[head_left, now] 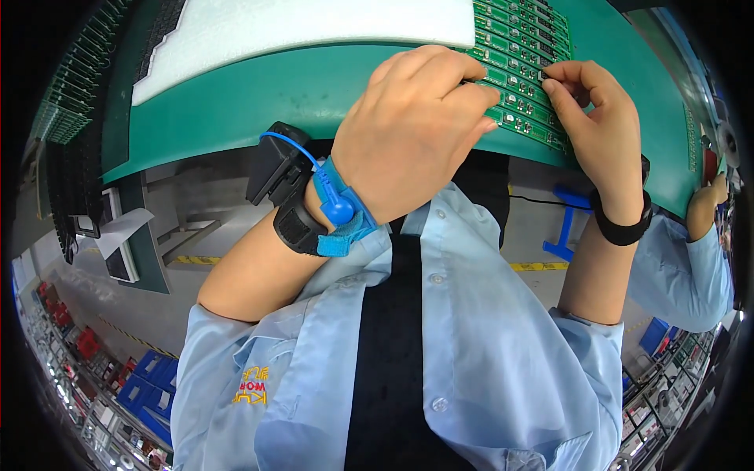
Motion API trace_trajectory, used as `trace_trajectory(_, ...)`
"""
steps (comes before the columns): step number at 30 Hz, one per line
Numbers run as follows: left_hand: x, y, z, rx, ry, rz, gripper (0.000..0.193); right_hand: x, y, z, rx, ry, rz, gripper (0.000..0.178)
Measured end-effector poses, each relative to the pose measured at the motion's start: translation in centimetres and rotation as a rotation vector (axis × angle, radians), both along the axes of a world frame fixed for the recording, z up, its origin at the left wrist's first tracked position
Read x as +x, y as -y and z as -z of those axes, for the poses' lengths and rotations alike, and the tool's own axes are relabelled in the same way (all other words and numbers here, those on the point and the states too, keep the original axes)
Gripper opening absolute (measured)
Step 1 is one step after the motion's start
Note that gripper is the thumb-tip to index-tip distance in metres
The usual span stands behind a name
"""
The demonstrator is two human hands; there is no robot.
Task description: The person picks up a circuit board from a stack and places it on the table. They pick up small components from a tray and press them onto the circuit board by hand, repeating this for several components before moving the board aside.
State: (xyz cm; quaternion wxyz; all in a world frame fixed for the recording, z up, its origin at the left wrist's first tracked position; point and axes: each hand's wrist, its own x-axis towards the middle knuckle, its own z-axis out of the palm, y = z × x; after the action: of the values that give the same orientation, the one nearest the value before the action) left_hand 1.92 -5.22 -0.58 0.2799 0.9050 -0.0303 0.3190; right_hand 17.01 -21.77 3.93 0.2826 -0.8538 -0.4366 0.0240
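A green panel of circuit boards (518, 85), joined in rows with small components, lies on the green work mat at the top. My left hand (420, 125) is at the panel's left side, its fingers curled and the tips gripping that edge. Above the right part of the panel, my right hand (597, 118) has its thumb and index finger pinched together; whatever is between them is too small to make out. A blue wrist strap with a cord (338, 208) and a black band are on my left wrist. Another black band (623, 222) circles my right wrist.
A white foam sheet (314, 23) lies left of the panel on the green mat (236, 110). Black racks with upright green boards (71, 102) stand at far left. At the right edge is another person's hand (707, 206). Blue bins (149, 392) are low at left.
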Motion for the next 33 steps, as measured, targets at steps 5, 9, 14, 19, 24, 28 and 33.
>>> trace_trajectory(5, -0.1, -0.1, -0.1, -0.014, -0.014, 0.005, 0.021, 0.9, 0.1, -0.8, -0.07, 0.004, -0.082, 0.014)
trace_trajectory(9, -0.1, -0.2, 0.1, -0.017, -0.019, 0.008, 0.02, 1.2, 0.0, -0.9, -0.115, -0.013, -0.071, 0.014)
trace_trajectory(14, -0.1, -0.3, 0.1, -0.013, -0.011, 0.009, 0.02, 1.0, 0.0, -0.4, -0.093, -0.03, -0.041, 0.015)
trace_trajectory(19, 0.0, -0.2, 0.1, -0.003, -0.007, 0.009, 0.019, 1.1, 0.1, 0.0, -0.038, -0.054, -0.018, 0.015)
trace_trajectory(24, -0.1, -0.2, 0.1, 0.001, -0.007, 0.006, 0.019, 1.0, 0.1, -0.2, -0.086, -0.006, -0.04, 0.015)
trace_trajectory(28, 0.0, 0.0, 0.4, -0.002, 0.006, 0.002, 0.018, 0.7, -0.1, -0.5, -0.112, 0.057, -0.067, 0.014)
trace_trajectory(33, 0.1, 0.2, 0.2, 0.001, 0.036, -0.008, 0.017, 1.9, 0.3, -0.5, -0.1, -0.152, -0.077, 0.014)
